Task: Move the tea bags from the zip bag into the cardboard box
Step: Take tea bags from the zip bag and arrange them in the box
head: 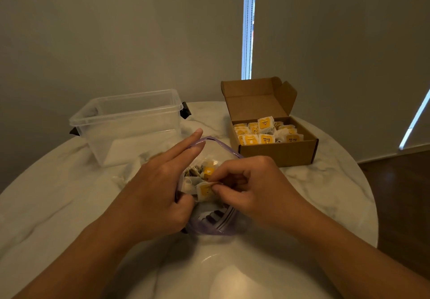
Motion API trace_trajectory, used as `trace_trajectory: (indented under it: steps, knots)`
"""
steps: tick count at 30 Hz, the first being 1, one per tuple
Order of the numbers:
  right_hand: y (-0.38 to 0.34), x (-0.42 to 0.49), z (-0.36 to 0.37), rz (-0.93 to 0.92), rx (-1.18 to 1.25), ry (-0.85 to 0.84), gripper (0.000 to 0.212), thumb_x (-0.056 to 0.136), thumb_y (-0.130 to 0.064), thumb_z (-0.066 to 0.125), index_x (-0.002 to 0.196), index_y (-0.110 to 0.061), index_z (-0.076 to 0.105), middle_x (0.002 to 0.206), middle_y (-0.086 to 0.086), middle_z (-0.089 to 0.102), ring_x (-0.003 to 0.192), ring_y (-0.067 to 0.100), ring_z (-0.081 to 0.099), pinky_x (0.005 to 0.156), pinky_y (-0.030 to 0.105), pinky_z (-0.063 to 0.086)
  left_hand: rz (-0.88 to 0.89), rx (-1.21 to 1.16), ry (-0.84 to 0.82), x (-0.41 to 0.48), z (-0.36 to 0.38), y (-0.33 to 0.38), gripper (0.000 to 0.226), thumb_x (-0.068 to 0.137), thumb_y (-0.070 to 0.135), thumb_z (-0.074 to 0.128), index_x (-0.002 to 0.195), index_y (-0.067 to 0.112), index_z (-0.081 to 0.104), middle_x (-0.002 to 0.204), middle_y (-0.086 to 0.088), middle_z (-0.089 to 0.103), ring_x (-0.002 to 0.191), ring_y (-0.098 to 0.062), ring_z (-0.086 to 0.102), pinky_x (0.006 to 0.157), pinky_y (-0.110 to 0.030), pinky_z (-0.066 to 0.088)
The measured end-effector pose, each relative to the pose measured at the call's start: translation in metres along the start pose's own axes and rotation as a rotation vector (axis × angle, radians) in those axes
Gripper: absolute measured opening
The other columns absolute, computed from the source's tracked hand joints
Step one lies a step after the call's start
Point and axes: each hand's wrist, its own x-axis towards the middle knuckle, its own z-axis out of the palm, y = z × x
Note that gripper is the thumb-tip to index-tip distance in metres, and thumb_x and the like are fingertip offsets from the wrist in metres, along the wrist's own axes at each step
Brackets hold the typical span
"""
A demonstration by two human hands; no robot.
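A tea bag (204, 191) with a yellow label sits at the mouth of the zip bag (218, 224). It is pinched between the thumb and curled fingers (224, 173) of the right hand (256, 187). Deeper inside the zip bag lie loose tea bags (208, 171), a tangle of white paper, strings and yellow labels.

The zip bag lies on the table (58, 182) with its purple zip rim gaping open. The left hand (158, 182) grips the left side of that rim. Its thumb is curled at the near edge, while two of its fingers (186, 146) run straight along the far edge.

Behind the zip bag and to its right stands the cardboard box (279, 153), its lid flap raised. It holds packed tea bags (267, 136) in rows, white sachets with yellow labels, some of which read RELAX.

Behind the zip bag and to its left stands a clear plastic tub (130, 122) with black clips at its two ends. Its near corner is just beside the zip bag's far rim. The table under the zip bag is round, white and marbled.
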Motion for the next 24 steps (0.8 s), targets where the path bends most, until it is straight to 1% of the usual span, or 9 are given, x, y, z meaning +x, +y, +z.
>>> trace_trajectory:
  steps: [4,8,12,14,16,17,18,21,24]
  knots:
    - [-0.001,0.000,-0.004,0.056,0.123,0.013,0.017,0.083,-0.009,0.073,0.098,-0.016,0.075,0.087,-0.003,0.074,0.081,0.009,0.071,0.072,0.025,0.059,0.004,0.021,0.005,0.000,0.000,0.000,0.083,0.066,0.015,0.055,0.148,0.016,0.044,0.160,0.017,0.027,0.118,-0.025,0.028,0.062,-0.003,0.037]
    - [-0.002,-0.001,-0.008,0.102,0.235,0.026,0.016,0.083,-0.007,0.073,0.097,-0.014,0.075,0.086,0.001,0.075,0.078,0.014,0.073,0.069,0.029,0.061,0.011,0.027,0.007,-0.001,0.001,-0.001,0.081,0.067,0.016,0.055,0.148,0.017,0.045,0.160,0.017,0.027,0.117,-0.019,0.029,0.059,-0.003,0.037]
    - [-0.005,-0.001,-0.017,0.116,0.331,0.016,0.016,0.082,-0.004,0.071,0.098,-0.009,0.073,0.089,0.005,0.075,0.082,0.016,0.073,0.069,0.029,0.061,0.005,0.026,0.013,-0.001,0.002,-0.004,0.081,0.070,0.021,0.054,0.150,0.021,0.042,0.160,0.021,0.025,0.116,-0.024,0.032,0.066,-0.006,0.036]
    - [-0.007,0.003,-0.031,0.125,0.394,0.040,0.016,0.082,-0.002,0.069,0.097,-0.008,0.072,0.089,0.005,0.075,0.082,0.017,0.073,0.067,0.028,0.060,0.006,0.003,0.022,-0.002,0.003,-0.005,0.080,0.072,0.028,0.051,0.151,0.024,0.039,0.159,0.025,0.023,0.118,-0.023,0.035,0.075,-0.012,0.041]
    - [-0.008,0.012,-0.052,0.112,0.415,0.102,0.015,0.082,-0.003,0.068,0.096,-0.009,0.071,0.088,0.005,0.075,0.081,0.018,0.073,0.066,0.025,0.058,-0.001,-0.011,0.022,-0.003,0.003,-0.005,0.080,0.073,0.030,0.049,0.152,0.027,0.036,0.159,0.028,0.020,0.120,-0.018,0.043,0.086,-0.026,0.051]
    - [-0.008,0.019,-0.063,0.092,0.408,0.131,0.015,0.082,-0.005,0.068,0.097,-0.008,0.071,0.088,0.005,0.075,0.081,0.019,0.073,0.066,0.025,0.058,-0.013,-0.014,0.015,-0.003,0.003,-0.005,0.081,0.073,0.028,0.051,0.153,0.028,0.035,0.159,0.029,0.019,0.118,-0.020,0.044,0.086,-0.034,0.054]
    - [-0.009,0.026,-0.074,0.070,0.399,0.151,0.017,0.081,-0.007,0.068,0.098,-0.007,0.070,0.089,0.006,0.075,0.082,0.021,0.073,0.066,0.025,0.058,-0.024,-0.013,0.010,-0.003,0.003,-0.004,0.083,0.072,0.025,0.053,0.153,0.028,0.035,0.159,0.029,0.019,0.115,-0.023,0.042,0.083,-0.038,0.055]
    - [-0.004,0.052,-0.100,0.068,0.380,0.192,0.027,0.076,-0.013,0.069,0.101,-0.003,0.068,0.092,0.010,0.075,0.085,0.024,0.073,0.067,0.026,0.058,-0.038,-0.002,0.007,-0.003,0.003,-0.004,0.083,0.070,0.024,0.054,0.152,0.028,0.037,0.159,0.029,0.020,0.116,-0.027,0.034,0.079,-0.040,0.057]
    - [0.015,0.080,-0.115,0.150,0.305,0.241,0.024,0.080,-0.008,0.070,0.103,-0.003,0.069,0.095,0.010,0.074,0.085,0.022,0.073,0.066,0.025,0.058,-0.037,-0.005,0.011,-0.004,0.003,-0.004,0.083,0.070,0.026,0.054,0.152,0.030,0.037,0.158,0.030,0.020,0.117,-0.028,0.033,0.081,-0.041,0.058]
